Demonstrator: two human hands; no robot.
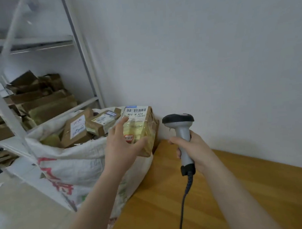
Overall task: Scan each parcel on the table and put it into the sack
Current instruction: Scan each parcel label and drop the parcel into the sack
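**Finding: position of item.** The parcel point(140, 120) stands roughly upright at the right rim of the sack point(78, 161), just beyond the far left corner of the table point(225, 198). Its long axis runs up and down with a slight lean. The label faces the viewer, with the barcode point(136, 110) along the top edge.

**Hands.** The left hand point(121, 145) lies against the near face of the parcel. Its fingers are splayed and fairly straight, the forefinger reaches up toward the label, and the thumb lies across the lower part. Whether it bears the parcel's weight cannot be told. The right hand point(190, 147) is wrapped firmly round the grip of the scanner point(178, 120), which it holds upright above the table edge.

**Governing relation.** The sack's mouth, already holding other boxes point(77, 129), opens directly left of the parcel. The scanner head sits just right of the parcel, about level with the label. The left hand is the nearer hand and is already on the item.

**Assessment.** Whether the code has been read cannot be established. If it has, a short leftward tip by the left hand should drop the parcel into the sack. If not, the label needs turning rightward toward the scanner.

**Risk.** The parcel sits on the rim and could slide down between the sack and the table.
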